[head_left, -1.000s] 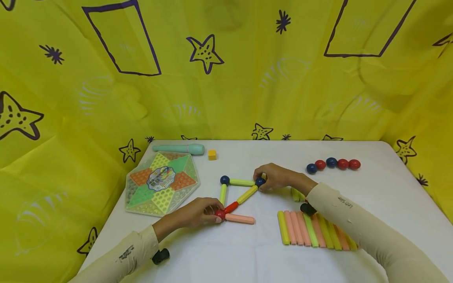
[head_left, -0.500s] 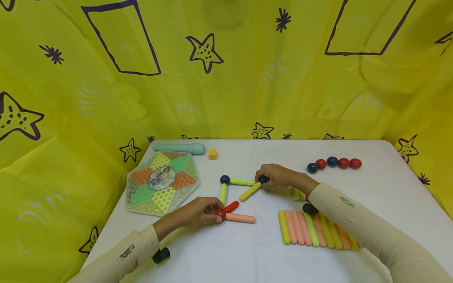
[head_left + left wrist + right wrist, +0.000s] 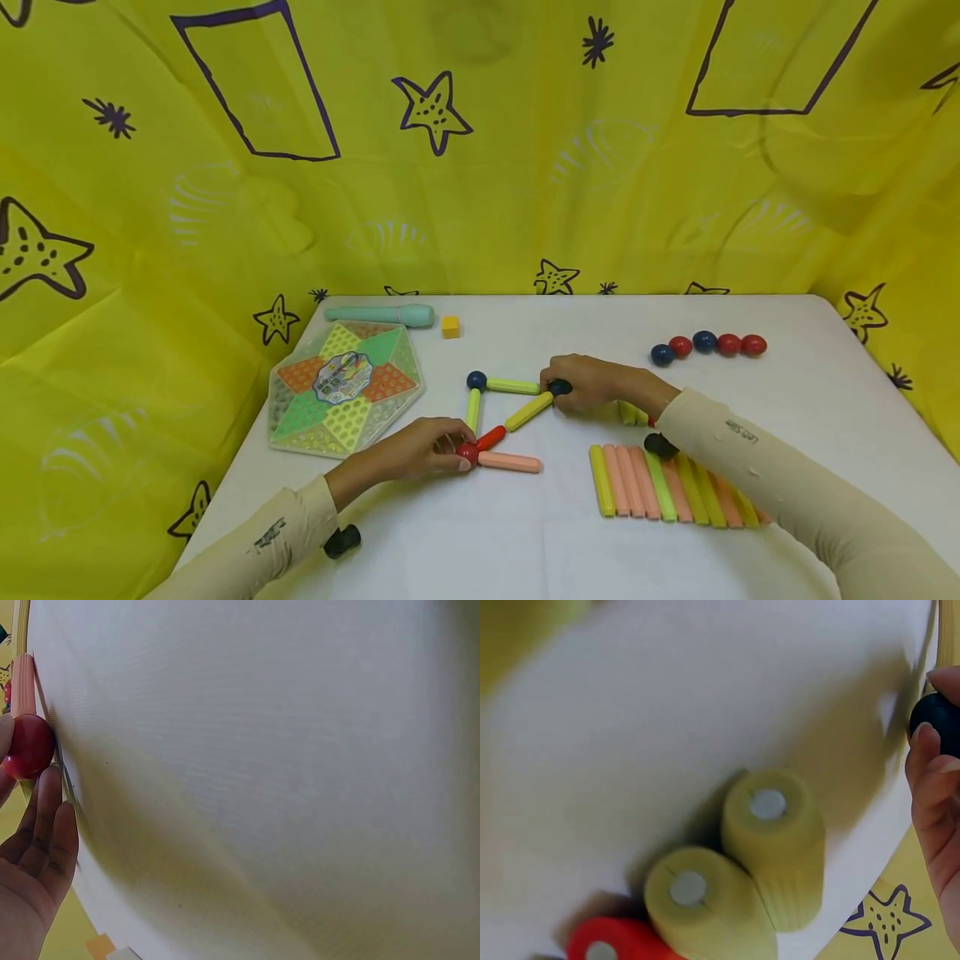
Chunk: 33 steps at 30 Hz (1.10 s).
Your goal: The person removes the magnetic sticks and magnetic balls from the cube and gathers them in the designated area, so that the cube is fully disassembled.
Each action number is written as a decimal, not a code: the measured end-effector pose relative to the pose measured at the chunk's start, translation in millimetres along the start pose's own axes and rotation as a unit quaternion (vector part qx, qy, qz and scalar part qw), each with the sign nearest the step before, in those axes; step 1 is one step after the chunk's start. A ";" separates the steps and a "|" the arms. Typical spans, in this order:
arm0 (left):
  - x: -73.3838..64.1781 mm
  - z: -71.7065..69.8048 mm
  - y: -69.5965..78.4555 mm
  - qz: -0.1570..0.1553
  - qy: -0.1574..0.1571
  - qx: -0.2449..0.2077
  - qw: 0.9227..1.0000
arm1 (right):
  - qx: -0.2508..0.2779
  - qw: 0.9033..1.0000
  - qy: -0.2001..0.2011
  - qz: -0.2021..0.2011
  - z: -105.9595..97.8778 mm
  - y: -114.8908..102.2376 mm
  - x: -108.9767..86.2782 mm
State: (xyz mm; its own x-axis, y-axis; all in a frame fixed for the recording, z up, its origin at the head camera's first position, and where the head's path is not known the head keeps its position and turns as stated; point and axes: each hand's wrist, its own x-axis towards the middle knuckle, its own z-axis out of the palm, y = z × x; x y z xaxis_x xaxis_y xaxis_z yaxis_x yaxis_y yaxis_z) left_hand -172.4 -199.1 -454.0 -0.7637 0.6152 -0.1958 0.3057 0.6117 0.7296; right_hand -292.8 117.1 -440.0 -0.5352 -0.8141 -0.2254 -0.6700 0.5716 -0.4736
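In the head view my left hand (image 3: 429, 450) pinches a red ball (image 3: 467, 453) on the white table. A pink stick (image 3: 510, 462), a short red stick (image 3: 491, 437) and a light green stick (image 3: 473, 410) run out from near that ball. My right hand (image 3: 585, 383) grips a dark blue ball (image 3: 559, 387), partly covered by the fingers. From it a yellow stick (image 3: 529, 411) slants down to the red stick's end, touching or nearly so. A second blue ball (image 3: 476, 381) joins the upright green stick and a level green stick (image 3: 513, 387). In the left wrist view fingertips press the red ball (image 3: 31, 746).
Right of the work lies a row of pink, yellow and green sticks (image 3: 645, 485), partly under the right forearm. Several red and blue balls (image 3: 704, 342) sit behind. A hexagonal game board (image 3: 343, 390), a mint-green microphone-like object (image 3: 379, 315) and a yellow cube (image 3: 450, 327) stand at back left.
My right hand shifted slightly right with the blue ball. The yellow stick came away from the red stick, then swung back to its end. My left hand stays on the red ball.
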 end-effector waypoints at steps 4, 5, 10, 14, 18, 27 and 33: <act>0.2 -0.1 -0.2 -0.001 0.000 0.001 1.000 | -0.009 1.000 0.004 -0.004 3.2 -1.7 -1.3; 0.2 -0.1 -0.2 -0.002 0.001 -0.001 1.000 | -0.013 1.000 0.005 -0.004 4.0 -1.7 -1.6; 0.4 0.5 -2.1 0.008 0.006 0.005 1.000 | -0.013 1.000 0.009 -0.002 5.7 -2.1 -2.7; 0.4 1.0 -3.7 0.017 0.009 0.009 1.000 | -0.015 1.000 0.011 -0.008 6.0 -3.4 -3.6; 0.2 1.0 -3.0 0.018 0.008 0.004 1.000 | -0.032 0.999 0.013 -0.019 5.9 -5.7 -3.6; 0.8 1.4 -2.8 0.014 0.009 0.007 1.000 | -0.027 0.999 -0.040 0.021 4.5 -10.1 -2.6; 0.7 1.2 -2.4 0.011 0.005 0.007 1.000 | -0.045 0.998 -0.046 -0.011 6.1 -7.0 -4.7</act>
State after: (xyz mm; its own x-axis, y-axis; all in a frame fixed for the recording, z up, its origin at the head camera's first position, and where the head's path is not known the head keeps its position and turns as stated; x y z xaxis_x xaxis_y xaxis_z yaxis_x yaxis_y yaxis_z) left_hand -173.0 -199.6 -456.7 -0.7625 0.6235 -0.1728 0.3300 0.6045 0.7250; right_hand -282.4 116.3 -440.8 -0.4729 -0.8307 -0.2938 -0.7268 0.5563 -0.4029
